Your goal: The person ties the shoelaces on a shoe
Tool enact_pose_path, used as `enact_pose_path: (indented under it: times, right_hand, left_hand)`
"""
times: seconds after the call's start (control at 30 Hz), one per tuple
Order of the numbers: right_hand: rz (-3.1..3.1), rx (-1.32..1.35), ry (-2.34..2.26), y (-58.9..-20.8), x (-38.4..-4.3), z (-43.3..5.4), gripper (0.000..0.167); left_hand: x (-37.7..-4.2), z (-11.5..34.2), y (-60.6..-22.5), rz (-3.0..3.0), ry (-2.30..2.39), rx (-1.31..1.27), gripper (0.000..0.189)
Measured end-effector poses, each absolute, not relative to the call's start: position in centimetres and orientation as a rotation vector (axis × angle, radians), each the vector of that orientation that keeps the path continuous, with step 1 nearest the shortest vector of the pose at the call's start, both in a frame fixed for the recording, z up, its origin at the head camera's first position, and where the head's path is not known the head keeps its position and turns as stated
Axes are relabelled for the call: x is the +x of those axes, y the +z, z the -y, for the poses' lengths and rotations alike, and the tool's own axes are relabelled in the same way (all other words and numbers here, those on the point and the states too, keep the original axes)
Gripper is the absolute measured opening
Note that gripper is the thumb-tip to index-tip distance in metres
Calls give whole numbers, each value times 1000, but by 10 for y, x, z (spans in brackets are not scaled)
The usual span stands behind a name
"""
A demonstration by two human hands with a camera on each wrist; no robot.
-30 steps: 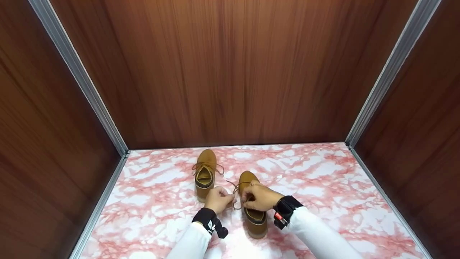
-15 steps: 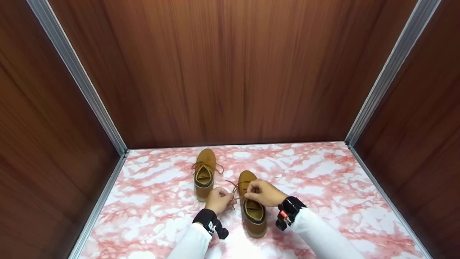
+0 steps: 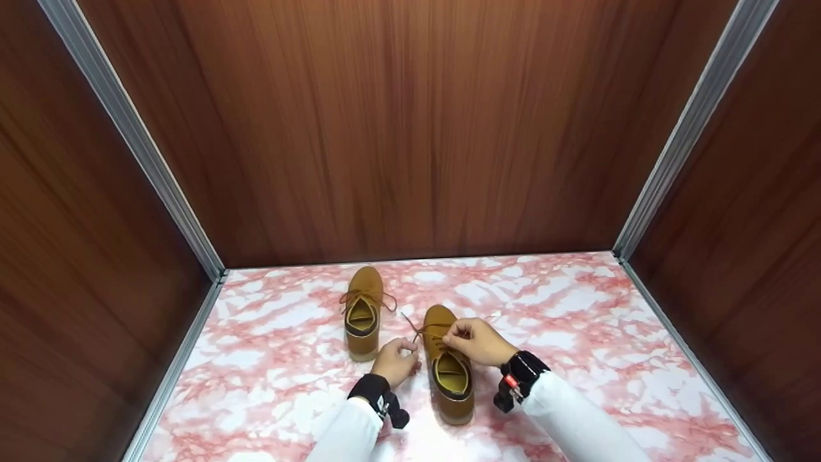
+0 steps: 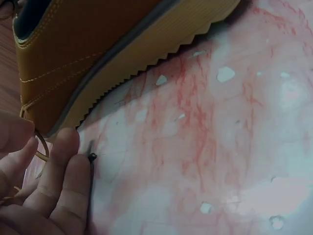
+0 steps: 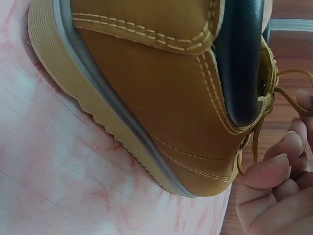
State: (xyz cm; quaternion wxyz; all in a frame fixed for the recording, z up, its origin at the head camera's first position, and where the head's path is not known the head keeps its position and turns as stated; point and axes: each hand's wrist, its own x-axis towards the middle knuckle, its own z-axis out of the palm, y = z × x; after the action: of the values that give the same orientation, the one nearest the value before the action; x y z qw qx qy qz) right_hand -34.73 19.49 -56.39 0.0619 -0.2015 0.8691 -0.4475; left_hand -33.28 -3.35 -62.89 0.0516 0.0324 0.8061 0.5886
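Observation:
A tan lace-up shoe (image 3: 454, 405) stands on the floor between my hands, toe pointing away. At its inner side, my left hand (image 3: 395, 363) pinches a brown shoelace (image 4: 43, 146) between thumb and finger; the lace's free end reaches past the fingertips toward the back. Over the eyelets, my right hand (image 3: 482, 342) has thumb and index finger pinched together on the lace (image 5: 292, 104) at the shoe's throat. Both hands are close above the shoe in the head view. In the right wrist view the lace runs from the top eyelets to the fingers.
A matching tan shoe (image 3: 367, 280) stands farther left, its laces tied in a bow (image 3: 389, 301). The red-and-white marbled floor (image 3: 558, 301) meets brown wood-grain walls (image 3: 410, 141) with metal corner strips (image 3: 693, 109).
My right hand has drawn back to the right from over the shoe, uncovering its opening and eyelets. The left hand has shifted only slightly. A lace loop below the left hand is gone from view.

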Motion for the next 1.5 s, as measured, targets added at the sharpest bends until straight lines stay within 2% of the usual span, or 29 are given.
enact_pose_path:
  times: [0.3, 0.63, 0.8, 0.9, 1.13, 1.5]
  right_hand:
    - [-2623, -580, -1357, -564, -346, -197, 21]
    - [-2615, -560, -1382, -567, -344, -195, 20]
    - [-2649, -538, -1391, -567, -345, -194, 17]
    - [-2689, -540, -1378, -567, -345, -195, 16]
    - [-2751, -535, -1317, -566, -345, -195, 19]
    - [-2809, -427, -1283, -562, -345, -195, 25]
  left_hand:
    - [-333, 33, -627, -2426, 1690, 262, 31]
    - [-327, 32, -631, -2422, 1805, 159, 25]
    - [-324, 38, -629, -2542, 1780, 94, 29]
    - [-324, 43, -622, -2578, 1775, 76, 28]
    - [-328, 44, -598, -2627, 1794, 81, 14]
    - [-321, 37, -566, -2514, 1973, 150, 20]
